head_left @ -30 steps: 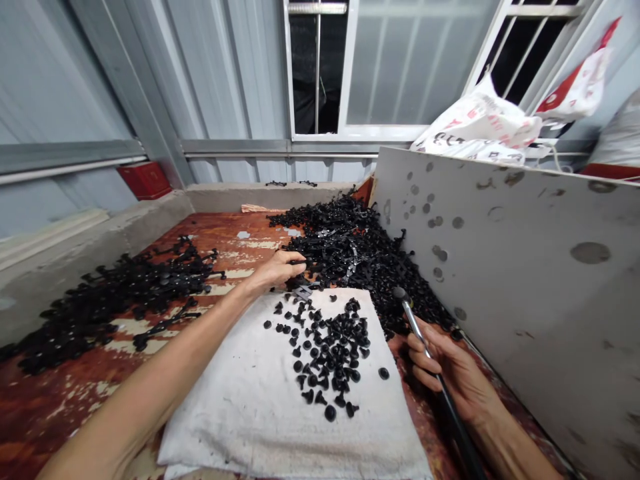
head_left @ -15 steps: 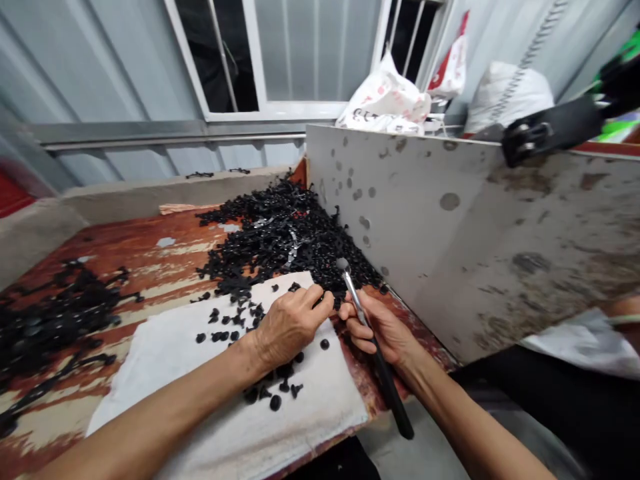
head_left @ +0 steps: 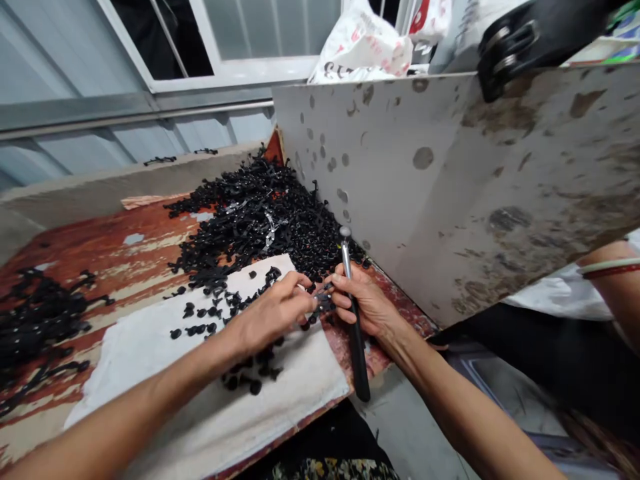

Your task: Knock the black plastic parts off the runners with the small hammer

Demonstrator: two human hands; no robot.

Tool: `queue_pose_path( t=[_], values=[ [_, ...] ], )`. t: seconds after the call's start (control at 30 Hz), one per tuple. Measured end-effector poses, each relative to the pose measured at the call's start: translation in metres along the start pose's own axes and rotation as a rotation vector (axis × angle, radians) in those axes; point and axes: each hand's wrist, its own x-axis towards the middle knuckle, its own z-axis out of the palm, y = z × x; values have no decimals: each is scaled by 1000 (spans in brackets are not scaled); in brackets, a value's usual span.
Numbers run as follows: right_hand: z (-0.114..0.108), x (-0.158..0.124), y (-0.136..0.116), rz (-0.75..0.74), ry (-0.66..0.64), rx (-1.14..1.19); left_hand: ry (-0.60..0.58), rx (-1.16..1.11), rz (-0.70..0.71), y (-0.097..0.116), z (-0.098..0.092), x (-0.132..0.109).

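My right hand [head_left: 364, 299] is closed around a tool [head_left: 358, 347] with a black handle, a metal shaft and a round head pointing up. Some small black parts [head_left: 325, 301] sit at its fingertips, between the two hands. My left hand [head_left: 277, 312] has its thumb and fingers bent towards these parts; whether it grips one is too small to tell. Under the left hand lies a white cloth [head_left: 150, 373] with scattered black pieces [head_left: 200, 312] on it. Beyond the hands rises a large heap of black parts [head_left: 260, 220].
A second black heap [head_left: 40, 320] lies on the worn red table [head_left: 125, 257] at left. A stained grey panel [head_left: 390, 173] stands along the right, with white bags [head_left: 360, 43] behind it. Another person's wrist with bands [head_left: 610, 268] shows at the right edge.
The view has shifted, so the surroundings sit lower left or higher. The tool stands more upright in my right hand. My left fingers have spread, and black parts now show between the hands.
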Motion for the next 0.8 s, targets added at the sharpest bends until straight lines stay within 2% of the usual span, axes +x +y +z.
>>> queue_pose_path(
  t=[0.07,0.13,0.2,0.27,0.4,0.5,0.63,0.8],
  values=[
    [0,0,0,11,0,-13,-132,-122,-117,3,-4,11],
    [0,0,1,23,0,-28,-225,-162,-92,1,-5,22],
    [-1,0,1,29,4,-40,-256,-187,-59,-2,-2,30],
    [-2,0,2,30,11,-49,-213,-224,-76,-4,1,34],
    [-2,-1,3,63,1,-74,-30,-275,-173,-2,4,34],
    [-1,-2,2,87,-11,-88,26,-321,-175,2,5,31],
    [0,-4,0,108,-15,-102,46,-373,-142,-1,6,27],
    [1,-8,1,159,-41,-134,-22,-474,-77,-8,9,21]
  ],
)
